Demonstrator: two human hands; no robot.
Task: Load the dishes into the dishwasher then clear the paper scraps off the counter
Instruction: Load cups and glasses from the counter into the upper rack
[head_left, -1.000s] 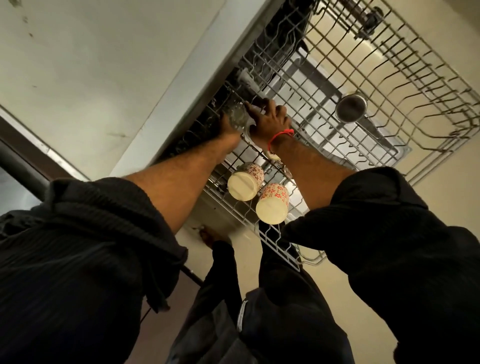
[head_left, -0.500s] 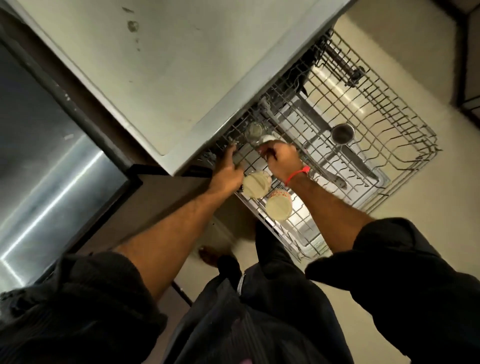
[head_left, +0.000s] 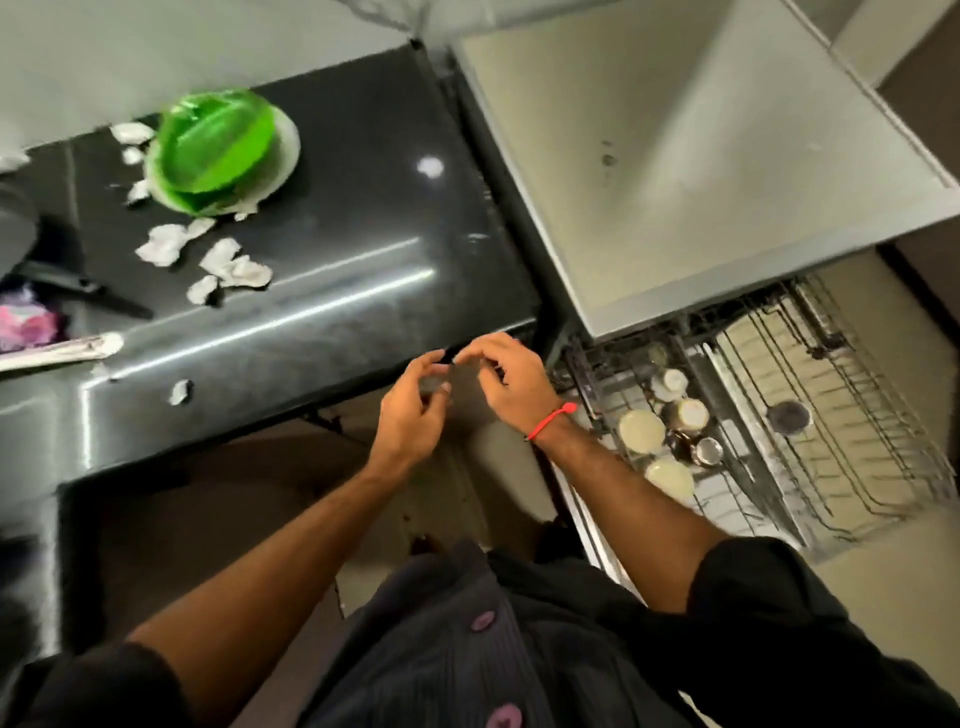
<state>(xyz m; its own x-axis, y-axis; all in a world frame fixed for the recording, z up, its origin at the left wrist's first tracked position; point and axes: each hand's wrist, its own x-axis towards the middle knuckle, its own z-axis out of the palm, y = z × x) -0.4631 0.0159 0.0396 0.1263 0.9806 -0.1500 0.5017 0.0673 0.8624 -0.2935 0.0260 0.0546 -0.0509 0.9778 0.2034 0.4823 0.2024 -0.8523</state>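
Both hands hover empty at the front edge of the black counter. My left hand and my right hand, with a red wrist thread, have fingers loosely curled and apart, holding nothing. To their right the pulled-out dishwasher rack holds two patterned cups, a mug, a glass and a small steel bowl. A stack of green plates sits at the counter's back left. White paper scraps lie scattered around it.
The dishwasher's grey top stands right of the counter. At the counter's left edge are a rolled paper, a dark knife-like tool and a pink wrapper. My dark clothing fills the bottom.
Both hands pulled out of the rack and moved left to the counter's edge, leaving the glass in the rack. The view swung up and left onto the counter.
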